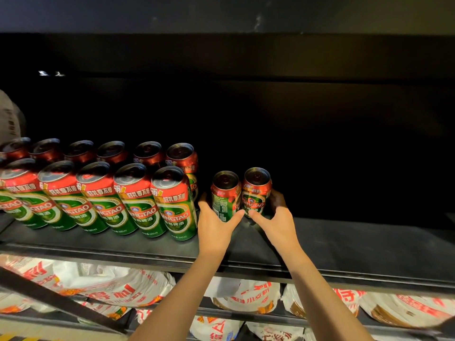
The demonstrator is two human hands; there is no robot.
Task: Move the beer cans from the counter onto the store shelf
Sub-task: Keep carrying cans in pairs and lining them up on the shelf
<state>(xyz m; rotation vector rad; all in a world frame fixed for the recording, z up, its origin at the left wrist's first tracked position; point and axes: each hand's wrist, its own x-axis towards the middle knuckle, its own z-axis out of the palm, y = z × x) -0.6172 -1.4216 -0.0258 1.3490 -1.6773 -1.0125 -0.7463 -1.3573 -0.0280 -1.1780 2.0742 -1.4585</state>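
The left hand (213, 221) and the right hand (278, 217) reach forward over the shelf edge on bare, outstretched forearms, each curled round a short beer can. The left hand grips the left short can (225, 193), thumb across its front and fingers behind it; the right hand grips the right short can (256, 190), thumb low on the front, fingers wrapped round its far side. Both cans stand upright on the dark store shelf (344, 244), just beside each other, with the thumbs nearly meeting between them.

To their left stand tall Tsingtao cans (172, 205) in two rows: six in the back row and at least five in the front row (the left end is cut off by the frame edge). The nearest tall can sits just beside the left hand.

On the lower shelf lie red-and-white printed bags (118, 289).
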